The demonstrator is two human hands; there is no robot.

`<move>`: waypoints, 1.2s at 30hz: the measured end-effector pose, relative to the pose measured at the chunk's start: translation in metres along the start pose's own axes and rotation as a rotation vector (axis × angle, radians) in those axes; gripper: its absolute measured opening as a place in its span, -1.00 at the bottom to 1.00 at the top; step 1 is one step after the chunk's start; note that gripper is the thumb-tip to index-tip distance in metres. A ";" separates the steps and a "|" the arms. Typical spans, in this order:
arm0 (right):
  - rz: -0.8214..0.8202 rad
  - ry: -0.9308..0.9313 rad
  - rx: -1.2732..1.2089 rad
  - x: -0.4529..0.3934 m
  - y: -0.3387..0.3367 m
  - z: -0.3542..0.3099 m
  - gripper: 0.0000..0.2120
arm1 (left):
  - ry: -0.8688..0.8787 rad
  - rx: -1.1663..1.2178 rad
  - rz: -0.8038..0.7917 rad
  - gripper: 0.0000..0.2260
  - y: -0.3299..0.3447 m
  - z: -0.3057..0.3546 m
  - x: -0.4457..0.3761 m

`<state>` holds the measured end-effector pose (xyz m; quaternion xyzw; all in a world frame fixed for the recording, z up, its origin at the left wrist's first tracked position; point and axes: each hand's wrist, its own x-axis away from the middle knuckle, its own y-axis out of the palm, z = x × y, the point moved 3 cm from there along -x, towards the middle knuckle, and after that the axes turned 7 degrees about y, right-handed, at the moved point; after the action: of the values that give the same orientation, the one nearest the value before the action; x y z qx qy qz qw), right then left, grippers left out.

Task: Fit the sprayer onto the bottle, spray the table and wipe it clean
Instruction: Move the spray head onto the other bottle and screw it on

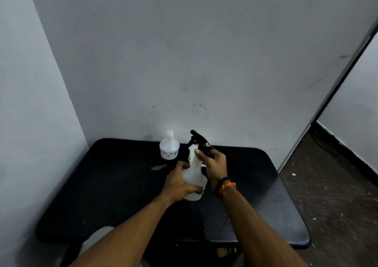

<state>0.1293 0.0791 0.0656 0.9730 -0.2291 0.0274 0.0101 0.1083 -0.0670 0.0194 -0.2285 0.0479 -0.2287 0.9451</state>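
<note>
**Sprayer held at the neck of the bottle**

The bottle (193,179) is translucent white and is held tilted above the middle of the black table (114,185); the left hand (180,185) grips its body, fingers curled round the lower part; the right hand (212,162) grasps the black sprayer (197,141) at the bottle's neck, nozzle pointing away from the person; whether the sprayer is fully seated cannot be told. A second white bottle (169,148), uncapped, stands upright just behind and to the left of the held bottle, near the wall (184,62). A small brownish scrap (159,167) lies on the table just left of the held bottle; the right wrist carries a black and orange band (226,186).
</note>
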 end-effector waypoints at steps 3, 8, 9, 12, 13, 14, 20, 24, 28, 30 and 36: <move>0.017 0.035 -0.099 -0.005 -0.008 0.010 -0.83 | 0.019 -0.091 -0.008 -0.14 0.004 -0.007 -0.006; 0.071 0.046 -0.124 -0.015 -0.018 0.020 -0.83 | 0.025 -0.122 -0.043 -0.12 0.011 -0.018 -0.011; 0.103 0.043 -0.150 -0.018 -0.022 0.020 -0.82 | 0.023 -0.141 -0.057 -0.12 0.011 -0.022 -0.012; 0.202 0.071 -0.258 -0.028 -0.037 0.021 -0.82 | -0.001 -0.167 -0.104 -0.09 0.007 -0.038 -0.011; 0.236 0.081 -0.284 -0.032 -0.042 0.024 -0.84 | -0.010 -0.173 -0.118 -0.08 0.006 -0.045 -0.011; 0.269 0.084 -0.297 -0.034 -0.046 0.026 -0.84 | -0.014 -0.176 -0.124 -0.08 0.004 -0.050 -0.010; 0.375 0.227 -0.528 -0.035 -0.061 0.043 -0.91 | -0.008 -0.138 -0.093 -0.11 -0.004 -0.068 -0.008; 0.387 0.302 -0.684 -0.036 -0.064 0.041 -0.93 | 0.022 -0.133 -0.013 -0.13 -0.011 -0.071 -0.013; 0.411 0.327 -0.687 -0.040 -0.069 0.034 -0.93 | 0.045 -0.175 0.023 -0.15 -0.015 -0.076 -0.021; 0.385 0.362 -0.666 -0.041 -0.070 0.032 -0.91 | 0.059 -0.188 0.025 -0.15 -0.015 -0.076 -0.025; 0.281 0.401 -0.446 -0.047 -0.067 0.022 -0.87 | 0.081 -0.190 0.054 -0.17 -0.003 -0.070 -0.044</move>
<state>0.1184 0.1592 0.0408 0.8808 -0.3549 0.1687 0.2641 0.0541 -0.0778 -0.0421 -0.3063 0.1135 -0.2064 0.9223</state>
